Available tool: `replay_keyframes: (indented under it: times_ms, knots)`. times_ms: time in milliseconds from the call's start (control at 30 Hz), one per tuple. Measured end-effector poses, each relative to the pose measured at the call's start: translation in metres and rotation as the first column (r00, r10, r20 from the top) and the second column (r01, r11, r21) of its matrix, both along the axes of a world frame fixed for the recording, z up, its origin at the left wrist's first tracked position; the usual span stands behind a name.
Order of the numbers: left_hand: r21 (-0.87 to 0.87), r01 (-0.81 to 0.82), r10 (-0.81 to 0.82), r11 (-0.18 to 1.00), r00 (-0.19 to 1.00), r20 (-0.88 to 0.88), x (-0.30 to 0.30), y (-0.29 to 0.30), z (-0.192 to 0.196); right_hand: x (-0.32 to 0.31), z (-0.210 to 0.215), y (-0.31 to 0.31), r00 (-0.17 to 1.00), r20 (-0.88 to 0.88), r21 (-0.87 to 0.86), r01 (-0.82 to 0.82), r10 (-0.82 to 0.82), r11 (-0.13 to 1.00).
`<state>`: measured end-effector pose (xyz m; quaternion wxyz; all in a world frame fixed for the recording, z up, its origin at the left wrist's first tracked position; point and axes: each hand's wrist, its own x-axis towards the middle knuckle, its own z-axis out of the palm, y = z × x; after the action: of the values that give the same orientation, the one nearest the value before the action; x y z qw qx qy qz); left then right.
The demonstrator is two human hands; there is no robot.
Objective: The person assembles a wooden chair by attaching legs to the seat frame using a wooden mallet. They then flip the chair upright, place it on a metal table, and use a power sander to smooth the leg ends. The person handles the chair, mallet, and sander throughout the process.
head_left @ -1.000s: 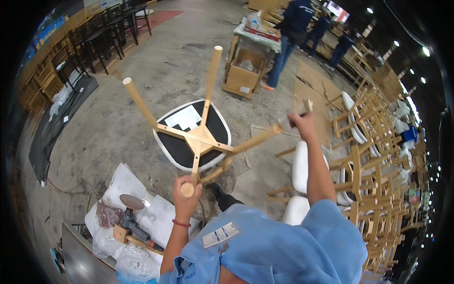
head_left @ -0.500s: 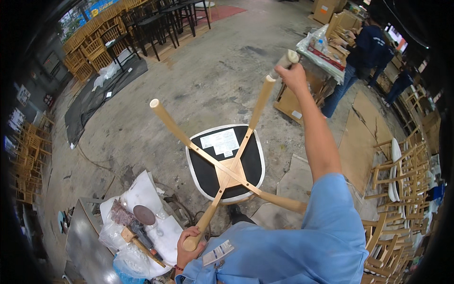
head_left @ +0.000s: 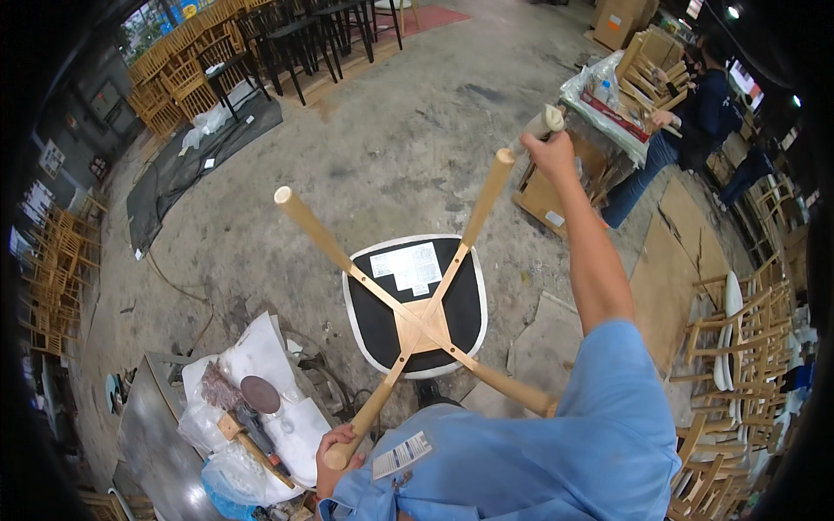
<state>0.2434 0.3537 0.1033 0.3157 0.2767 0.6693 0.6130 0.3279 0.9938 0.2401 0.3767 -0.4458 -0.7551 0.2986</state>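
Note:
An upturned chair or stool [head_left: 415,300] has a black underside, a white rim and pale wooden legs joined in a cross. My left hand [head_left: 334,451] is closed around the end of its near-left leg [head_left: 373,417]. Up and to the right, my right hand [head_left: 552,154] grips a pale, cream-coloured roll [head_left: 547,122], its material too blurred to make out. This roll is just beyond the tip of the far-right leg [head_left: 488,195]. Nothing touches the far-left leg [head_left: 313,227]. White labels [head_left: 407,266] lie on the black underside.
Left of me, a metal-topped table [head_left: 156,443] bears a wooden mallet [head_left: 252,447], a brown sanding disc [head_left: 261,394] and plastic bags. A co-worker [head_left: 695,113] stands by a plastic-covered bench at far right. Chairs [head_left: 738,347] are stacked right; black stools [head_left: 304,39] stand behind.
My right hand and the roll have shifted slightly right and down, away from the far-right leg's tip, which now shows bare. My left hand keeps its hold. The view has tilted a little.

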Motion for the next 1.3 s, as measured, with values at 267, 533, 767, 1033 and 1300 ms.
replay_keyframes:
  times_ms: [267,533,767,1033,1300]
  knots:
    - [0.075,-0.027,0.026,0.997,1.0,0.016,0.002,-0.003,-0.01,-0.005,-0.008,-0.003,0.993,-0.03,0.052,-0.116,0.117,0.992]
    - [0.063,-0.069,0.065,0.996,0.996,0.068,0.007,0.003,-0.001,-0.005,-0.003,-0.004,0.993,0.021,0.102,-0.12,0.118,0.988]
    - [0.071,-0.058,0.057,0.996,0.998,0.011,0.007,0.002,-0.003,-0.02,0.008,0.005,0.992,0.111,0.116,-0.067,0.055,0.991]
    - [0.058,-0.057,0.055,0.997,0.998,0.038,0.009,0.001,0.002,-0.079,0.02,-0.005,0.987,0.16,0.307,-0.079,0.03,0.948]
    - [-0.026,-0.115,0.117,0.993,0.988,0.098,0.017,0.004,0.023,-0.284,0.02,-0.179,0.708,-0.057,-0.05,-0.707,0.704,0.706]
